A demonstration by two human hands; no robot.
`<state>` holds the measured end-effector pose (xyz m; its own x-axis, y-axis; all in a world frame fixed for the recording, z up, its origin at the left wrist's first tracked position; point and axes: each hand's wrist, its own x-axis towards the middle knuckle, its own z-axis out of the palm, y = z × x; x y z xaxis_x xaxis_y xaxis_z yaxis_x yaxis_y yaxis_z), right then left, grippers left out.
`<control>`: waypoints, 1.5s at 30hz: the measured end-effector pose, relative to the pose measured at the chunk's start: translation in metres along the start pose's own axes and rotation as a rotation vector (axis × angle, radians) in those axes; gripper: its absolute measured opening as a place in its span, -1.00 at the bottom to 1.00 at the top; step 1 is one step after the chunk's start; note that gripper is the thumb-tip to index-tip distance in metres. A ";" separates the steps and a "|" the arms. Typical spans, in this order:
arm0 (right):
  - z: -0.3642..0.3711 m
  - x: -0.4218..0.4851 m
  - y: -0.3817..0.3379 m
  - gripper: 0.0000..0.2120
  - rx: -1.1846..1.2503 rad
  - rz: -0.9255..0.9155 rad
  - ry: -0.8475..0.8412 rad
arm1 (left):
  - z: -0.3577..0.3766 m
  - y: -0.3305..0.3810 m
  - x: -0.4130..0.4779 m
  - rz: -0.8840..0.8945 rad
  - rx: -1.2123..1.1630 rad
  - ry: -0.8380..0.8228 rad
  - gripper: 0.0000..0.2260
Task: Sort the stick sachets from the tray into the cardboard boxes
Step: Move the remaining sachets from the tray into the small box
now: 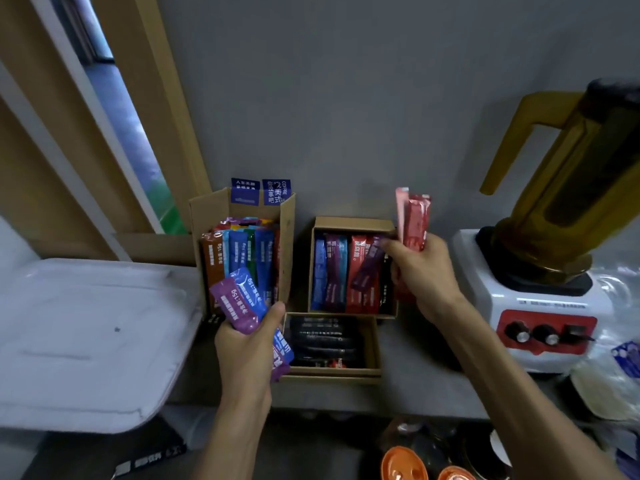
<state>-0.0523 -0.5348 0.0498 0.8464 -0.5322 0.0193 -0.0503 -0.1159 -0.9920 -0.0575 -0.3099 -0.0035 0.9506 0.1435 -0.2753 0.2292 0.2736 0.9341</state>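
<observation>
The left grip (pixel 247 344) is closed round a small fan of stick sachets, a purple and blue bundle (pixel 242 303), held in front of the tall box (pixel 287 237). The right grip (pixel 420 268) clasps a few red sachets (pixel 414 220) standing upright, at two o'clock of the middle box (pixel 353 223). A dark purple sachet (pixel 369 268) lies tilted across that box's row, its upper end at the right fingertips; whether they pinch it cannot be told.

The tall box stands at ten o'clock of the group, packed with upright sachets in brown, blue, green and red, with two blue packets poking above its rear wall. The middle box, at twelve o'clock, holds blue, purple and red sachets side by side. The low box (pixel 372 344), at six o'clock and touching the middle one, holds black sachets lying flat.

The white tray (pixel 86 341) lies at nine o'clock of the boxes, just beside the tall one. At three o'clock, on the grey tabletop (pixel 415 386), stands a white and red blender (pixel 540 306) carrying an amber jug (pixel 568 174). Orange lids (pixel 405 465) show at six o'clock, below the tabletop edge.
</observation>
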 end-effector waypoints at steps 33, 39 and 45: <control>0.077 -0.030 0.028 -0.90 -0.131 0.088 -0.100 | -0.006 0.018 0.052 -0.033 -0.075 -0.294 -0.76; 0.072 -0.083 0.027 -0.71 0.058 0.215 -0.327 | 0.008 0.020 0.043 -0.045 -0.108 -0.290 -0.83; 0.061 -0.077 0.030 -0.73 0.169 0.303 -0.329 | 0.021 0.017 0.035 -0.104 -0.125 -0.290 -0.62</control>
<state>-0.0867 -0.4461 0.0115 0.9313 -0.2236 -0.2874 -0.2568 0.1564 -0.9537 -0.0159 -0.3202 0.0071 0.9476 -0.1635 -0.2743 0.3175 0.3898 0.8644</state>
